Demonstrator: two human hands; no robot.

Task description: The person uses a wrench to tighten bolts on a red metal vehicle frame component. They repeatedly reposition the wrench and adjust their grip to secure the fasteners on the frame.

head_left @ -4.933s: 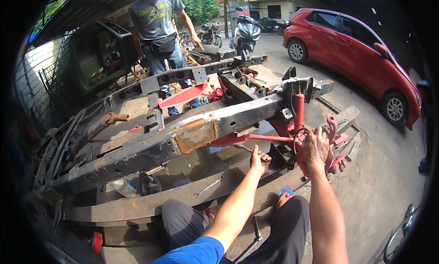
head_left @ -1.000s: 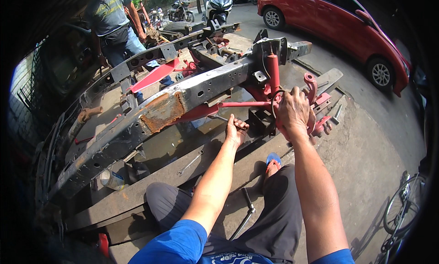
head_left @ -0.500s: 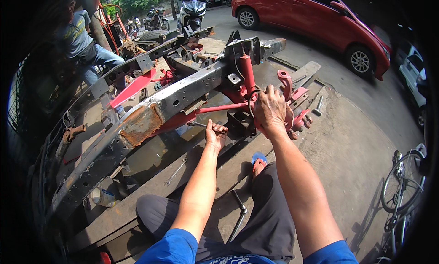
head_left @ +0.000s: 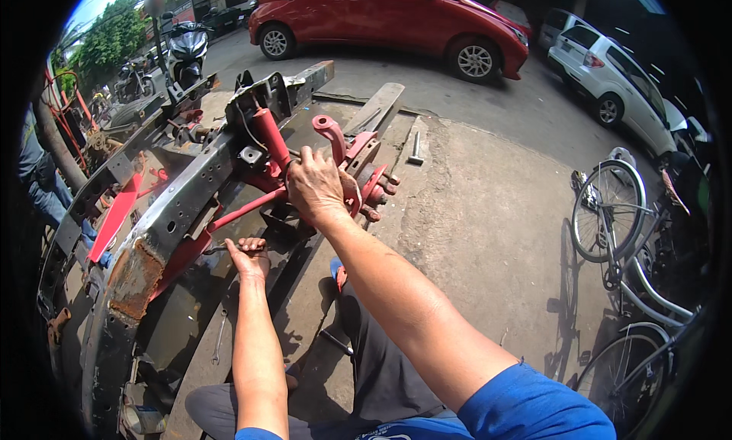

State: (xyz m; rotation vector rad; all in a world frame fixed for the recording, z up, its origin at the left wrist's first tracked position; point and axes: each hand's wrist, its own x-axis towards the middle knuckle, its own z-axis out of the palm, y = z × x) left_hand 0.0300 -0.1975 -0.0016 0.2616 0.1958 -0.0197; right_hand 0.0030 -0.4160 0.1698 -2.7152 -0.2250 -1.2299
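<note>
A black vehicle chassis frame with rust patches and red suspension parts stretches away on the left. My left hand is closed round a wrench, whose end pokes out by the thumb, below a red rod. Beside the foot of the red shock absorber, my right hand curls over a red suspension part. The hand hides most of what its fingers grip. A curved red arm rises just beyond it.
A combination wrench lies on the plank near my left forearm. A hammer rests on the concrete to the right. Bicycles stand farther right. A red car is parked beyond, and a person is at the far left.
The view has swung to the right, so the frame and both hands appear farther left and more of the bicycles shows. Both hands keep their places on the wrench and the red part.
</note>
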